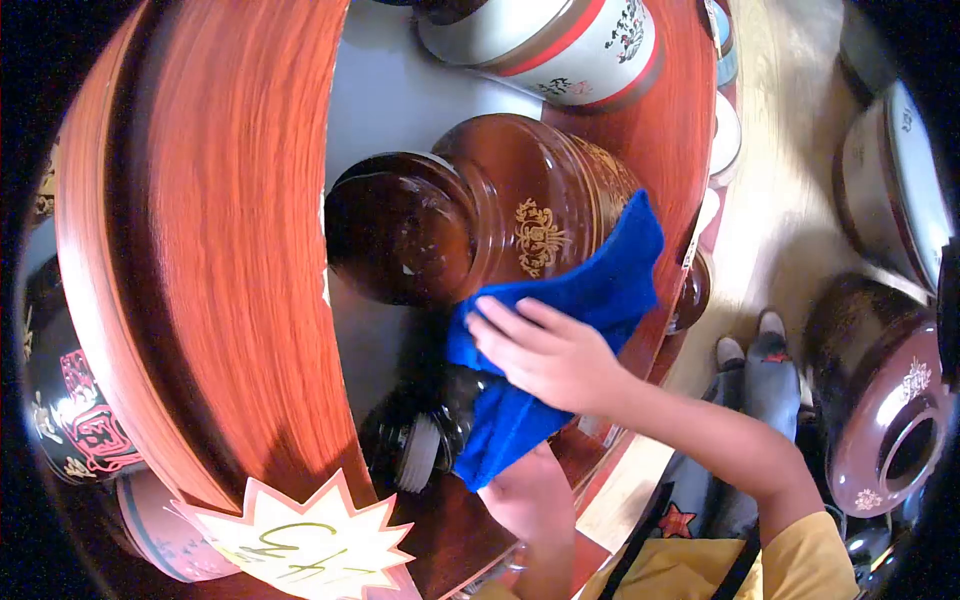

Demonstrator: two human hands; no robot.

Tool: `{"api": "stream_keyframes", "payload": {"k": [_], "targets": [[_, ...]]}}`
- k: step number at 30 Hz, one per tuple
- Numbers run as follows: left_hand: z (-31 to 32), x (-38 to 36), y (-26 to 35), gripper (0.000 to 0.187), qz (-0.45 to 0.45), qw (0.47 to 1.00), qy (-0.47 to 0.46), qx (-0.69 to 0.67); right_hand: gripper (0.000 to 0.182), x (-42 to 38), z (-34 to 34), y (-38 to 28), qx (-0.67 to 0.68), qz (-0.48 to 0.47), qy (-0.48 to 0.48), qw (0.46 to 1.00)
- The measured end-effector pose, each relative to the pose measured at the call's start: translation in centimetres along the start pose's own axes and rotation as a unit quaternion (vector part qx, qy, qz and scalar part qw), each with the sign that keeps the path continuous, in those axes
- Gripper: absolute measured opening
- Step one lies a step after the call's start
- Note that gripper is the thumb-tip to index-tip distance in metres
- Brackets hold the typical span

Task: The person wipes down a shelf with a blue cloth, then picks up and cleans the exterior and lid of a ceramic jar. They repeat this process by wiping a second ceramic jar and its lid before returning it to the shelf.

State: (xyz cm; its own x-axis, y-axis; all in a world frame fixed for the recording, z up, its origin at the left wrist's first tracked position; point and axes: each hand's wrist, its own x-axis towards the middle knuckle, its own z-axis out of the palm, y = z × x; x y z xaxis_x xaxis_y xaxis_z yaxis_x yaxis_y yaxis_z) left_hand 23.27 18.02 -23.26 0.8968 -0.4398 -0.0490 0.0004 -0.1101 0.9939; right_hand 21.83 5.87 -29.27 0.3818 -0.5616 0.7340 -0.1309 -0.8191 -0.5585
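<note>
My right hand [545, 358] presses a blue cloth [610, 275] with its fingers bent over it. The cloth lies against the side of a large glossy brown jar [510, 160] with gold decoration and a dark round lid [400, 225]. Just below the cloth's hanging corner is my left hand [530, 495], beside a dark glossy vessel [405, 435] with a pale ribbed part. The cloth covers the fingers of my left hand, so its hold is hidden. Shadow obscures much of the dark vessel.
A reddish wood shelf board [240, 200] curves along the left, with a starburst price card [300, 540] at its edge. A white jar with a red band [560, 50] stands on the same shelf. On the right are more large jars [890, 410].
</note>
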Motion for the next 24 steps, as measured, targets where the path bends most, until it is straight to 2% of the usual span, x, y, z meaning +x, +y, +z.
{"api": "stream_keyframes", "payload": {"k": [1, 2, 4, 6, 8, 10, 12, 14, 15, 16, 17, 18, 19, 20, 22, 24], "targets": [[-0.2, -0.1, -0.2, 0.048, -0.013, 0.997, 0.073, 0.02, 0.04, 0.3, 0.4, -0.6, -0.063, -0.018, -0.039, 0.997], [-0.3, -0.2, -0.2, 0.048, -0.011, 0.997, 0.075, 0.018, 0.038, 0.4, 0.8, -1.2, -0.125, -0.037, -0.076, 0.988], [-0.5, -0.4, -0.3, 0.048, -0.041, 0.971, 0.016, -0.237, 0.043, -0.1, 1.8, -1.4, -0.169, -0.058, -0.114, 0.977], [-0.3, -0.4, -0.5, 0.048, -0.039, 0.973, 0.013, -0.228, 0.044, -0.7, 1.9, -0.8, -0.072, -0.036, -0.095, 0.992], [-0.1, -0.6, -0.4, 0.048, -0.04, 0.976, 0.01, -0.216, 0.045, -1.4, -0.2, -0.1, -0.102, -0.053, -0.1, 0.988], [0.0, -0.3, -0.5, 0.047, -0.027, 0.984, 0.02, -0.177, 0.045, -2.4, -1.7, 0.9, -0.05, -0.017, -0.081, 0.995], [0.4, -0.1, -0.1, 0.044, -0.035, 0.978, 0.016, -0.204, 0.042, -4.2, -2.5, 1.8, -0.1, 0.013, -0.059, 0.993], [0.7, 0.3, 0.6, 0.041, -0.045, 0.973, 0.011, -0.228, 0.042, -6.5, -2.5, 3.2, -0.107, 0.039, -0.085, 0.99], [0.7, 0.8, 1.2, 0.039, 0.042, 0.999, 0.031, 0.006, 0.042, -6.9, -2.6, 3.4, -0.107, 0.04, -0.086, 0.99], [0.8, 1.5, 1.9, 0.037, 0.126, 0.962, 0.049, 0.239, 0.041, -7.4, -2.8, 3.3, -0.079, 0.12, -0.114, 0.983], [0.8, 2.2, 2.6, 0.034, 0.202, 0.864, 0.062, 0.458, 0.04, -7.7, -2.8, 3.2, -0.049, 0.2, -0.141, 0.968], [0.9, 2.8, 3.2, 0.032, 0.266, 0.711, 0.071, 0.647, 0.04, -7.9, -2.6, 3.0, -0.049, 0.202, -0.142, 0.968], [1.3, 3.3, 4.0, 0.036, 0.22, 0.946, -0.007, 0.236, 0.043, -8.0, -2.1, 2.7, 0.008, 0.263, -0.075, 0.962], [2.0, 3.9, 4.7, 0.04, 0.124, 0.961, -0.083, -0.231, 0.047, -7.8, -1.7, 2.4, 0.065, 0.321, -0.005, 0.945], [3.1, 5.8, 5.5, 0.043, 0.125, 0.959, -0.063, -0.247, 0.051, -7.4, -1.9, 1.5, 0.067, 0.317, 0.016, 0.946], [3.6, 8.3, 6.1, 0.045, 0.126, 0.955, -0.043, -0.264, 0.055, -7.8, -1.5, 0.4, 0.174, 0.463, 0.069, 0.866]]}}
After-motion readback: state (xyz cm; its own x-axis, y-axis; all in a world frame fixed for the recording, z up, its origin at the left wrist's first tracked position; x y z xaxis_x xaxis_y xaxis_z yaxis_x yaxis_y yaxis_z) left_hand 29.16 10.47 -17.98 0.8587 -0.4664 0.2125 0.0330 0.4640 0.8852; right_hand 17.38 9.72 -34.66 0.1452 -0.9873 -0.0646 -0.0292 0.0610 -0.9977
